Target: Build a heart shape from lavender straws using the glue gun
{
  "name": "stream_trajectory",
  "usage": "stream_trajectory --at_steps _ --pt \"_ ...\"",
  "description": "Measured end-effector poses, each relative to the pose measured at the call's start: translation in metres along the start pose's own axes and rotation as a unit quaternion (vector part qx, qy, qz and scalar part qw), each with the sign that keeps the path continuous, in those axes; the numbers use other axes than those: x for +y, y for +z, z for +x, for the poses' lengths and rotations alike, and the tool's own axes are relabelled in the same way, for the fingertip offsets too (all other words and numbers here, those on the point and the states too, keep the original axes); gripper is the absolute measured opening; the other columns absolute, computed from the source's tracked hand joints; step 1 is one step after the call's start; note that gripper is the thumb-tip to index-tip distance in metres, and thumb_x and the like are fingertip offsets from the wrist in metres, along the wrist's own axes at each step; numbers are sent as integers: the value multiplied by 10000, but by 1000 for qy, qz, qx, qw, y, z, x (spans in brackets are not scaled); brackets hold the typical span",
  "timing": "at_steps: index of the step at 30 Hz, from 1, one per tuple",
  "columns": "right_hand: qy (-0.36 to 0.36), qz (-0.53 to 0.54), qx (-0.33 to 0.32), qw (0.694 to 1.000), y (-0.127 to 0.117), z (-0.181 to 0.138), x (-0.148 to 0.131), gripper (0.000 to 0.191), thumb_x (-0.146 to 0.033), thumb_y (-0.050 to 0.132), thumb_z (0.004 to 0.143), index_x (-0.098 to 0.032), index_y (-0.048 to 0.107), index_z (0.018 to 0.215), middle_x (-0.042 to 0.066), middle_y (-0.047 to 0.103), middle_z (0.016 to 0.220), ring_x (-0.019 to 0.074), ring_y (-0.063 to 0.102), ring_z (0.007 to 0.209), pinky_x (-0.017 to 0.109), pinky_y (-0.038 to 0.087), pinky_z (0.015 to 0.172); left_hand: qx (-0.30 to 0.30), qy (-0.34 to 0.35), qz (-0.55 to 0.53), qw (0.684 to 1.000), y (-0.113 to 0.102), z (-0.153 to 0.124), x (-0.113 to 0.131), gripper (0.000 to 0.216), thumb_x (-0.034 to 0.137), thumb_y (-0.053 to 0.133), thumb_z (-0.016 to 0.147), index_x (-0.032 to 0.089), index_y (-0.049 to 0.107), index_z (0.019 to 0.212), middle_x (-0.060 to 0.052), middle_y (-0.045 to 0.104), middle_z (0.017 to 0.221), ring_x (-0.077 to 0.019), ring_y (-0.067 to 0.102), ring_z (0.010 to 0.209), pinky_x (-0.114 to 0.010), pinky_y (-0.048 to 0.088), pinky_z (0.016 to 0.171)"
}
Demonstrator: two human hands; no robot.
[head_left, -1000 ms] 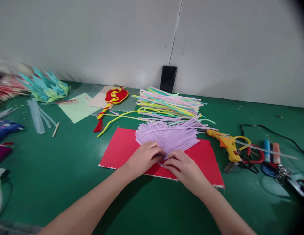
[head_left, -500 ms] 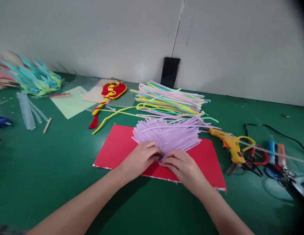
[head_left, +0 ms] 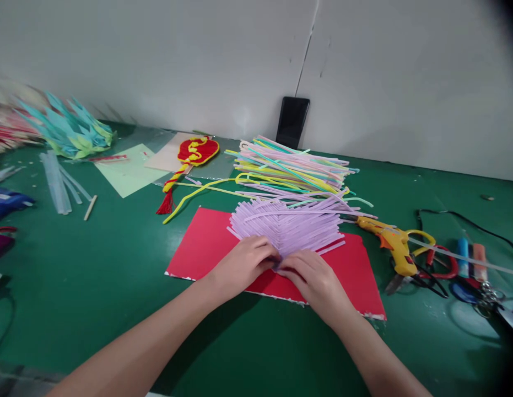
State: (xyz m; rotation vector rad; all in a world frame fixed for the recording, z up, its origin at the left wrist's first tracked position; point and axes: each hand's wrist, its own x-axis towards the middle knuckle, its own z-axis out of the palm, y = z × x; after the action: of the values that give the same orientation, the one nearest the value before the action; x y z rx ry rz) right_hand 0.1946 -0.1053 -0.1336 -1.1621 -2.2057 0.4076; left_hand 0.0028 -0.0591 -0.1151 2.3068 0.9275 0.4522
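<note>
Lavender pipe cleaners point(head_left: 309, 226), laid side by side in a slanted herringbone with a centre seam, lie over a red board point(head_left: 206, 231). At the near, pointed end of that seam, my left hand point(head_left: 250, 262) pinches the stems from the left. My right hand point(head_left: 312, 275) is closed on the same end from the right, its fingertips almost touching the left ones. The exact bit between the fingers is hidden. One loose lavender stem curves across the top of the woven piece. Behind it lies a pile of multicoloured pipe cleaners point(head_left: 293, 165).
On the right are a yellow glue gun point(head_left: 399, 248), red-handled pliers point(head_left: 448, 262) and two lighters point(head_left: 471, 259). A black phone point(head_left: 292, 121) leans on the wall. Further left lie a red-and-yellow fan ornament point(head_left: 198, 151), pale green paper point(head_left: 130, 176), clear glue sticks point(head_left: 55, 184) and a teal craft piece point(head_left: 74, 132).
The view has turned slightly left, so everything sits a little further right. My right fingers have drawn closer to the left ones at the tip. Some stem ends at the lower right jut out more.
</note>
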Motion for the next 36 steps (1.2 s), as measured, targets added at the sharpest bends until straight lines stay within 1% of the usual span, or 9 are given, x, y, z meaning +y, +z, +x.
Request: stream_trajectory --at_steps 9,17,23,32,36 --pt "-14 -10 4 1000 -1 0 -1 159 -185 473 920 -198 630 902 47 663 875 161 602 823 311 468 762 6 20 -6 1000 1 -1 -4 133 111 520 885 179 616 947 -26 615 960 -151 558 917 -303 448 838" --pt "-2 17 -16 1000 -2 0 -2 101 -226 527 902 -204 625 900 40 643 882 159 581 830 313 463 772 0 17 2 1000 1 -2 -4 114 131 543 879 174 612 959 -23 608 968 -150 554 923 -291 445 844" --pt "-10 8 -16 1000 0 0 -1 109 -212 510 910 -200 610 868 38 639 869 156 579 812 314 463 756 1 15 7 1000 1 -2 -3 115 124 546 875 174 612 955 -24 609 964 -150 559 918 -293 451 832" --pt "-8 -8 -26 1000 -1 1 -3 144 -209 478 923 -195 602 850 38 646 847 164 581 801 314 463 731 -5 20 25 999 0 -3 0 113 170 517 903 174 607 970 -32 607 964 -156 557 914 -299 449 818" --pt "-1 12 -10 1000 -4 1 -5 143 -198 477 921 -202 599 846 36 642 842 161 578 788 309 467 726 12 46 55 997 -1 -6 2 143 235 490 925 186 606 993 -38 597 973 -159 552 915 -304 439 815"
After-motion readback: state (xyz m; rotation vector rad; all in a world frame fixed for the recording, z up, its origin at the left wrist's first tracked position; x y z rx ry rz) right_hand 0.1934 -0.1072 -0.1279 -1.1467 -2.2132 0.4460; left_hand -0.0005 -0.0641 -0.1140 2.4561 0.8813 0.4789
